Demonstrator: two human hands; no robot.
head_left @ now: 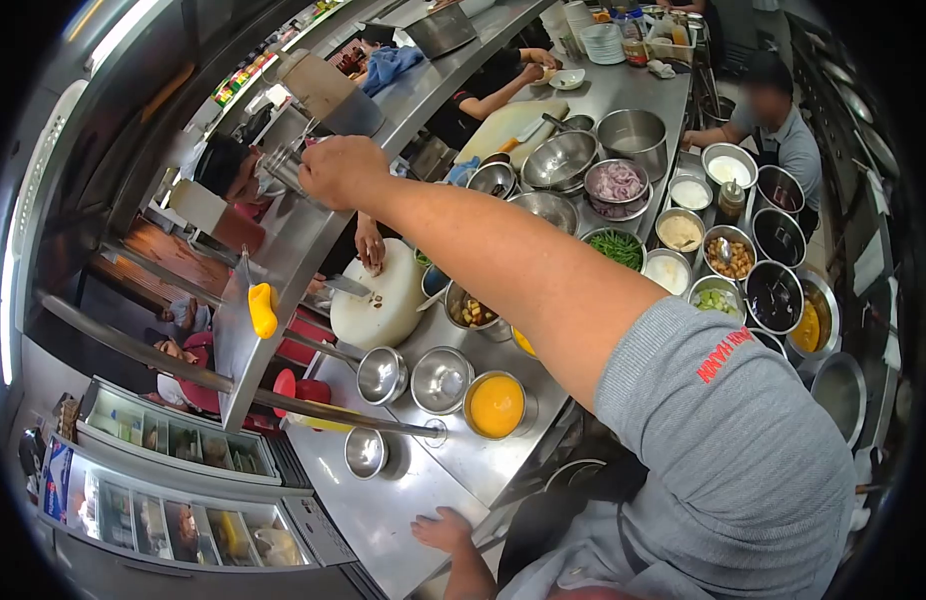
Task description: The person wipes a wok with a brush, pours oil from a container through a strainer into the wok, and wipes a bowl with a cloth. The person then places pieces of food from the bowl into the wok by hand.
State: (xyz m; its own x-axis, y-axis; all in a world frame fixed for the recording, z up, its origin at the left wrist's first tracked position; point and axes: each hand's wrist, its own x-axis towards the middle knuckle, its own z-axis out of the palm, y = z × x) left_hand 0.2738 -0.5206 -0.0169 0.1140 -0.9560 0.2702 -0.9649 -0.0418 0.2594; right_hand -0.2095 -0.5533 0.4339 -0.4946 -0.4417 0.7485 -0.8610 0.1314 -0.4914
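Honestly, your right hand (343, 172) looks wrapped round the shiny, cylindrical, steel-looking container (284, 168) at the long steel shelf (291, 262); your left hand (443, 529) lies flat, gripping nothing, on the steel desk (358, 515) below it. I'd guess the container's light, stiff and kinda slick, so grab it round the middle, fingers fully wrapped.

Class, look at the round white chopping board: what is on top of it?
The chopping board bears small dark pieces; a knife blade and a co-worker's hand are over it. Whatever the blade and fingers cover is hidden.
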